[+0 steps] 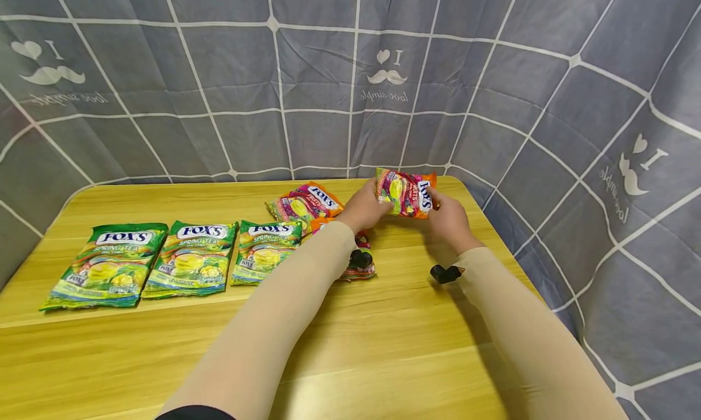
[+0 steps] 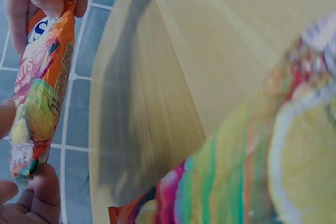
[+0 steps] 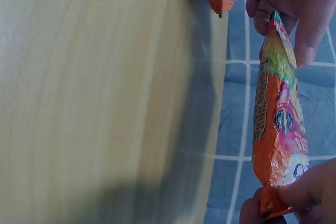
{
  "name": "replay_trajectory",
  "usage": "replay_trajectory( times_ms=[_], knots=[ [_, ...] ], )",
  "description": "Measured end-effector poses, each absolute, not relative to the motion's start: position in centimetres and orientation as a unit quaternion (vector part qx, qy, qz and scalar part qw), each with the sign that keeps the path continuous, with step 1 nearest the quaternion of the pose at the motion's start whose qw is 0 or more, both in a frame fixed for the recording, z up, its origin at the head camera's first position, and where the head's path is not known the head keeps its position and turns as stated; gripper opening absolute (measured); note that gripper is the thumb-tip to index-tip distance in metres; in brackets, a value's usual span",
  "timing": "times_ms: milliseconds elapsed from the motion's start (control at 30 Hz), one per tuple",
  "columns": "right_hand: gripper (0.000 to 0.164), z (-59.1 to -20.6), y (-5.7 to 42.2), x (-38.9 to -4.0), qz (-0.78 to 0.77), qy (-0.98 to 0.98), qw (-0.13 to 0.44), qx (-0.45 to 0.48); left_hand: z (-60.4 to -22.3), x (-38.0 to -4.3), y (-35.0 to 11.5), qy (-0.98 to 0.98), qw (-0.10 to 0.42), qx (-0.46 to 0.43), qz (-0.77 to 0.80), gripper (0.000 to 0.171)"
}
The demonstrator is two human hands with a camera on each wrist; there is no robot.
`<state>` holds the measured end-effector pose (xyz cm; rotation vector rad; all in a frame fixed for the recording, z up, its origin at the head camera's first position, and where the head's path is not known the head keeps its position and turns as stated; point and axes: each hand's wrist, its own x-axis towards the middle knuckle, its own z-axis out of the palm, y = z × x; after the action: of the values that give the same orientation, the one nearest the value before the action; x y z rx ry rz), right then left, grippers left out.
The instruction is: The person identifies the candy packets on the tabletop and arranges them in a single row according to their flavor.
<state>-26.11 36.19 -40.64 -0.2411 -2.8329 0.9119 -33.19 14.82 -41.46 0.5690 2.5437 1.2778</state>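
Observation:
Both hands hold up one orange and pink FOX'S fruits candy bag point(image 1: 402, 192) above the far right part of the table. My left hand point(image 1: 366, 208) grips its left end, and my right hand point(image 1: 451, 222) pinches the orange end by the FOX'S logo. The right wrist view shows the same candy bag point(image 3: 281, 114) edge-on, between the fingers of both hands. A second fruits candy bag point(image 1: 306, 204) lies at the back of the table, left of my left hand. Another fruits bag point(image 1: 361, 271) lies partly hidden under my left forearm.
Three green FOX'S spring tea bags, the leftmost point(image 1: 109, 265), the middle one point(image 1: 191, 259) and the right one point(image 1: 265, 249), lie in a row on the wooden table point(image 1: 164, 359). A grey checked curtain point(image 1: 317, 73) hangs behind and to the right.

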Motion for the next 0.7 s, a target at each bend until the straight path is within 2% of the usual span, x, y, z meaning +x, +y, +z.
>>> replay_trajectory(
  times_ms=[233,367,600,700],
  knots=[
    [0.063,-39.2,37.0,-25.1,0.326,-0.940,0.079,-0.068,-40.3,-31.9,13.4,0.826,0.158,0.181,0.510,0.100],
    [0.063,-38.6,37.8,-24.6,0.366,-0.926,0.069,-0.067,-40.1,-31.8,12.8,0.793,0.191,0.183,0.548,0.102],
    [0.060,-37.9,38.6,-24.1,0.446,-0.892,0.056,-0.053,-40.2,-31.6,12.3,0.749,0.208,0.196,0.597,0.087],
    [0.060,-37.6,38.7,-23.9,0.451,-0.890,0.048,-0.048,-40.2,-31.4,12.1,0.742,0.210,0.204,0.604,0.068]
  ],
)
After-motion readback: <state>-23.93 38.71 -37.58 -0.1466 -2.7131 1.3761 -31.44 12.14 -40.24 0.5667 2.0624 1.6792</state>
